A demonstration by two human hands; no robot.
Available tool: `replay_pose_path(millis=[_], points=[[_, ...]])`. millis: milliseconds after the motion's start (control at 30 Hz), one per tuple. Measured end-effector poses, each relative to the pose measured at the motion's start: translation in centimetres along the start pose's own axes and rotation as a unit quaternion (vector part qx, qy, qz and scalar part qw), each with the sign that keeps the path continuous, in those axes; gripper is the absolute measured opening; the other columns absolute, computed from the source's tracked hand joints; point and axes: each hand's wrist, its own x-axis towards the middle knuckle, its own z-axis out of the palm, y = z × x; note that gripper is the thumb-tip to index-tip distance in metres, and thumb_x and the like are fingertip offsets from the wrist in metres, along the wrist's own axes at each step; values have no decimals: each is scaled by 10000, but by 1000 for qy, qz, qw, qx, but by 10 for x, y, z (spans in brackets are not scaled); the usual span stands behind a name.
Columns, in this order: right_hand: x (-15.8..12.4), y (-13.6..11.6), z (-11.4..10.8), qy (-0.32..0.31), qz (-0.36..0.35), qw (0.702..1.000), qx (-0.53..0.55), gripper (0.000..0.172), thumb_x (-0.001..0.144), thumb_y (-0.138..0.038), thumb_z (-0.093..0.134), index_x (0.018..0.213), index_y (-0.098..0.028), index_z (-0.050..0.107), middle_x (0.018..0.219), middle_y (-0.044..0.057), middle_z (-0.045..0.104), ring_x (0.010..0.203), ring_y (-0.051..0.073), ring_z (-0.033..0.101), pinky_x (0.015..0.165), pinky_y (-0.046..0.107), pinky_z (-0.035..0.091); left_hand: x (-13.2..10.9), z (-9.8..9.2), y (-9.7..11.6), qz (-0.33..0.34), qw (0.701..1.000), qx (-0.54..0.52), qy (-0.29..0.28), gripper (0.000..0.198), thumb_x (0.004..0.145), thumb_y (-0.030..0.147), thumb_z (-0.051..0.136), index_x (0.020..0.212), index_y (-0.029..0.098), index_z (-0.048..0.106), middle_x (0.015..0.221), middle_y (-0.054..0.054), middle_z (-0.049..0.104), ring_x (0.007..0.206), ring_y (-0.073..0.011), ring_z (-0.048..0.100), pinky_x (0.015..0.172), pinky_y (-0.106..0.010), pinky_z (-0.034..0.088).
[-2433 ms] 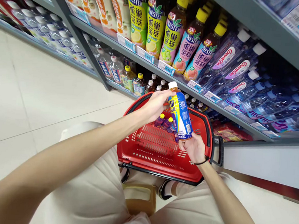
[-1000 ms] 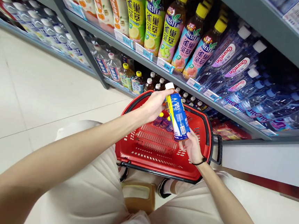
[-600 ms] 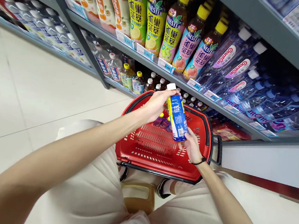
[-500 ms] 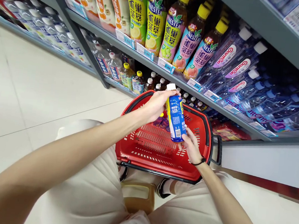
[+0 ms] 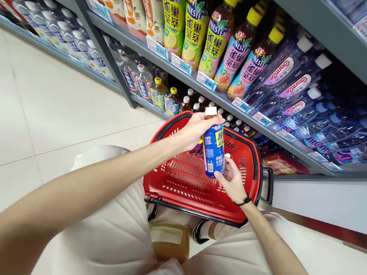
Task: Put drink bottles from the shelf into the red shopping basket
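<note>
A blue-labelled drink bottle [image 5: 213, 151] with a white cap is held slightly tilted over the red shopping basket [image 5: 185, 191]. My left hand [image 5: 197, 130] is closed around its upper part, just below the cap. The fingers of my right hand [image 5: 232, 182] grip the bottle near its base, from the right. A black band circles my right wrist. Partly hidden behind the bottle and my left hand, small bottles with purple labels [image 5: 196, 149] lie inside the basket. Another white cap shows just beside my right fingers; what it belongs to is hidden.
Ahead, a grey shelf [image 5: 183, 71] holds rows of Nestea bottles [image 5: 216, 42] and clear water bottles [image 5: 299, 87]. Small dark bottles [image 5: 186, 105] stand on the lower shelf behind the basket. A black basket handle [image 5: 269, 185] sticks out right. A brownish stool [image 5: 171, 241] is between my legs.
The bottle has turned about its long axis, bringing more of the yellow panel and large lettering into view. My right fingers have shifted around its base. The view has moved slightly.
</note>
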Motion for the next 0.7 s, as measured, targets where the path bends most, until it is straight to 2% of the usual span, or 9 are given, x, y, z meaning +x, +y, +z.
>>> replay_pose_path(millis=[67, 133, 267, 433, 600, 700], points=[[-1, 3, -1, 5, -2, 1000, -19, 638, 802, -448, 871, 1312, -239, 551, 1204, 94, 705, 916, 200, 720, 808, 339, 609, -2, 0, 0, 9, 1000, 13, -14, 336, 656, 216, 919, 895, 140, 694, 887, -29, 713, 802, -147, 628, 791, -304, 478], [-3, 5, -1, 12, -6, 999, -39, 665, 785, -424, 889, 1324, -235, 548, 1189, 92, 705, 882, 190, 717, 767, 322, 605, -3, -1, 0, 22, 999, 24, -30, 369, 620, 207, 932, 883, 144, 681, 877, -17, 706, 799, -141, 622, 813, -310, 478], [-5, 3, 0, 39, -32, 996, -80, 709, 729, -400, 929, 1311, -239, 558, 1140, 70, 696, 869, 191, 708, 666, 280, 582, -4, 0, 2, 42, 996, 24, -70, 367, 637, 230, 918, 865, 143, 644, 876, -15, 696, 816, -138, 631, 839, -322, 474], [-8, 0, 0, 55, -60, 989, -125, 681, 717, -396, 934, 1272, -240, 571, 1138, 65, 695, 903, 203, 719, 686, 285, 593, -8, 3, 6, 56, 992, 15, -112, 331, 641, 196, 881, 830, 142, 614, 893, -24, 703, 857, -143, 656, 900, -346, 482], [-11, 0, 0, 78, -68, 980, -169, 680, 711, -402, 938, 1257, -239, 567, 1168, 75, 700, 865, 199, 715, 619, 268, 556, -11, 6, 8, 52, 991, 27, -118, 322, 636, 181, 868, 845, 145, 626, 879, -24, 692, 844, -149, 646, 889, -358, 498], [-12, -2, 0, 84, -65, 977, -183, 684, 711, -405, 938, 1261, -236, 567, 1150, 78, 715, 874, 211, 713, 639, 286, 561, -12, 6, 9, 53, 991, 33, -119, 292, 659, 188, 855, 834, 149, 625, 878, -29, 688, 853, -157, 648, 888, -362, 503]])
